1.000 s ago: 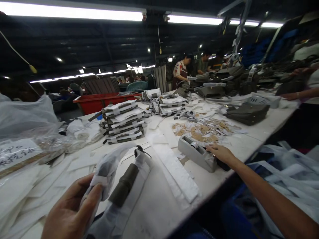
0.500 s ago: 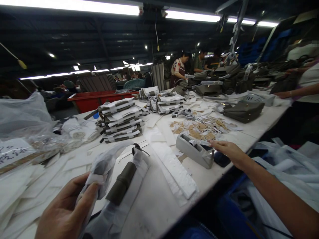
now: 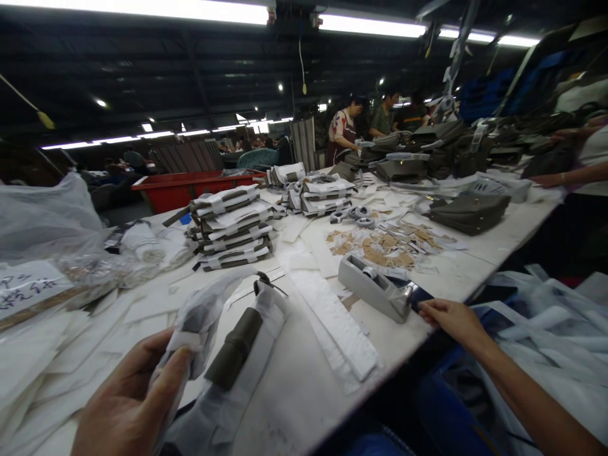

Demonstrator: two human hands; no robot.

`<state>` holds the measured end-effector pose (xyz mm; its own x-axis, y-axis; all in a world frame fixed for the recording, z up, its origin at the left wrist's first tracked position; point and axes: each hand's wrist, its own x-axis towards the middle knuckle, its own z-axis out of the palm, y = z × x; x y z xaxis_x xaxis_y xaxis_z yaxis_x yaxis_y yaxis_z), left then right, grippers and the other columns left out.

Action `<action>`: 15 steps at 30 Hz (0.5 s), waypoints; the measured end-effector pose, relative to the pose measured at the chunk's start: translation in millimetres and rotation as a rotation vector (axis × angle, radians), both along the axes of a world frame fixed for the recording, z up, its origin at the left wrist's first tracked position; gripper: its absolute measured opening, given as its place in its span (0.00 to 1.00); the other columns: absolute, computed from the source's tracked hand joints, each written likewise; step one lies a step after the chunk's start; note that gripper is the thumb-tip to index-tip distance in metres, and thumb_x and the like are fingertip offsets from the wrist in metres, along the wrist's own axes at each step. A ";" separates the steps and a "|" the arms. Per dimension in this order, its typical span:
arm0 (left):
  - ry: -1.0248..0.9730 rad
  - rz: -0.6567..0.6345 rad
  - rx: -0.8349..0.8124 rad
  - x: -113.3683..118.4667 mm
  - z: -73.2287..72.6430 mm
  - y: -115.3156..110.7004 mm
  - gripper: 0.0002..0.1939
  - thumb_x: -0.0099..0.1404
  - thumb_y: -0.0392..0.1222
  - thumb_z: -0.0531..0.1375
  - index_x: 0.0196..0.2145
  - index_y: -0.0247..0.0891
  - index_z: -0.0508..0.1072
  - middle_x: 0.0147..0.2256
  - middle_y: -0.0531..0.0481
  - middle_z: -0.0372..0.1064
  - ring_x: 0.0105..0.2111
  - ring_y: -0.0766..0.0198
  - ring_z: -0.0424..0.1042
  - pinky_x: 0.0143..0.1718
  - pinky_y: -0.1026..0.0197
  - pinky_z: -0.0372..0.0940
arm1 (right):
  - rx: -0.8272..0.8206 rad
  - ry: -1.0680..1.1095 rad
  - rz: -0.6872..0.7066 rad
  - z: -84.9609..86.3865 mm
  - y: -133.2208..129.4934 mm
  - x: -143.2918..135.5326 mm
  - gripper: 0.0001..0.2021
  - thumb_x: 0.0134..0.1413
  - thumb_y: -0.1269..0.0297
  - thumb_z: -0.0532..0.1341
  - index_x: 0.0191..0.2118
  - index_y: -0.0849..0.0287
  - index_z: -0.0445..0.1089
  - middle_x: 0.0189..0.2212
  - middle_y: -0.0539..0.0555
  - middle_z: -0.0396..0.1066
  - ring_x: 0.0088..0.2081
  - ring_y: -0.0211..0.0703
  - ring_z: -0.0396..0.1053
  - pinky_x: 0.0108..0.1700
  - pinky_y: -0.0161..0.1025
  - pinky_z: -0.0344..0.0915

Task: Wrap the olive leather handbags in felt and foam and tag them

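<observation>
The left hand (image 3: 128, 386) pinches a wrapped strap (image 3: 202, 316) above the bench (image 3: 292, 380). The right hand (image 3: 456, 326) has a narrow grip beside the tape dispenser (image 3: 373, 292); whether it holds tape is unclear. A low, straight pull would suit.

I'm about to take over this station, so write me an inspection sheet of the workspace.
Surface: white table, largely covered.
Job's things: wrapped strap; dark olive roll partly covered in white wrapping; grey tape dispenser.
Clutter: loose white sheets, scattered tags, stacked bundles, plastic bag.
Hands: left hand grips the wrapped strap; right hand is by the dispenser's near end, and whether it holds tape is unclear.
Cables: pull cords hang overhead; grey coils lie beside the tags, material unclear.
Surroundings: red bin behind the stacked bundles; co-workers at the far side; lit ceiling tubes.
</observation>
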<state>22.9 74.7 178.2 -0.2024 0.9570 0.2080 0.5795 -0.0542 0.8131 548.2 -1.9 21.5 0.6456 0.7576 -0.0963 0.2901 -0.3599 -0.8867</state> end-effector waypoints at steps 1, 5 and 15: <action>-0.043 -0.021 -0.023 1.0 1.5 -0.9 0.29 0.51 0.67 0.65 0.43 0.44 0.76 0.33 0.53 0.79 0.33 0.55 0.77 0.30 0.62 0.71 | -0.015 0.018 0.030 -0.7 -4.6 -3.6 0.21 0.32 0.44 0.70 0.26 0.60 0.79 0.25 0.60 0.79 0.26 0.52 0.77 0.28 0.41 0.74; -0.219 -0.116 0.026 14.8 8.2 -5.5 0.24 0.57 0.59 0.65 0.43 0.38 0.74 0.35 0.49 0.78 0.35 0.56 0.76 0.34 0.62 0.69 | -0.008 0.094 0.193 6.7 -10.5 -54.1 0.25 0.38 0.42 0.69 0.38 0.57 0.81 0.33 0.58 0.80 0.33 0.52 0.78 0.36 0.40 0.75; -0.184 -0.267 0.136 26.0 9.0 -8.9 0.12 0.64 0.48 0.61 0.42 0.39 0.74 0.38 0.50 0.76 0.40 0.60 0.74 0.43 0.61 0.65 | 0.603 0.321 0.804 124.5 41.3 -277.8 0.32 0.60 0.56 0.64 0.67 0.53 0.56 0.24 0.47 0.75 0.27 0.41 0.73 0.40 0.42 0.73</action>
